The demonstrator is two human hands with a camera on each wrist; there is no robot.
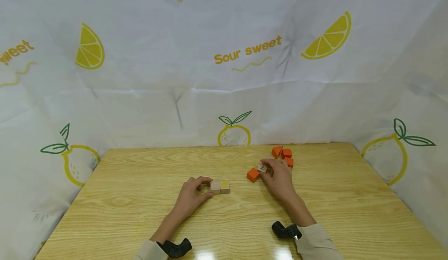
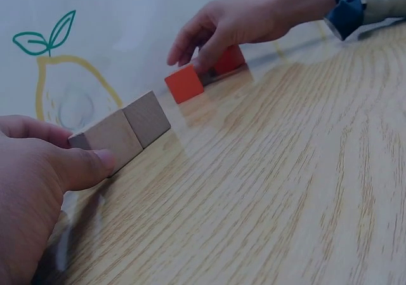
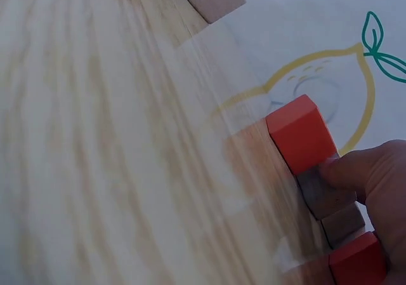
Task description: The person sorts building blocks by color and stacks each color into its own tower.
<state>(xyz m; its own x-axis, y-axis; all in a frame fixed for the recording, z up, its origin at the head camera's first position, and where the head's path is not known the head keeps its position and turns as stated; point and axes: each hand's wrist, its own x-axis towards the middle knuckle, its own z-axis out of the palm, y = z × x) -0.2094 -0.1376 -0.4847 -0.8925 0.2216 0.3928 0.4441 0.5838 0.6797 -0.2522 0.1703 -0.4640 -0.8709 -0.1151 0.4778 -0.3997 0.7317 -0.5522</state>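
Two plain wooden cubes stand side by side on the table, touching. My left hand (image 1: 189,195) pinches the left wooden cube (image 1: 215,188) between thumb and fingers. The right wooden cube (image 1: 225,186) has a yellow mark on top. Farther right, my right hand (image 1: 282,179) grips a wooden cube (image 1: 262,168) with a dark printed figure on its top. An orange block (image 1: 253,175) sits right beside that cube, on its left. Another wooden block (image 3: 343,225) shows under the right hand in the right wrist view, partly hidden from the head view.
Behind the right hand lie an orange triangular block (image 1: 277,151), an orange cube (image 1: 286,153) and another orange block (image 1: 289,162) partly covered by the fingers. A white curtain (image 1: 147,108) with lemon prints hangs along the back edge of the wood-grain table (image 1: 140,170).
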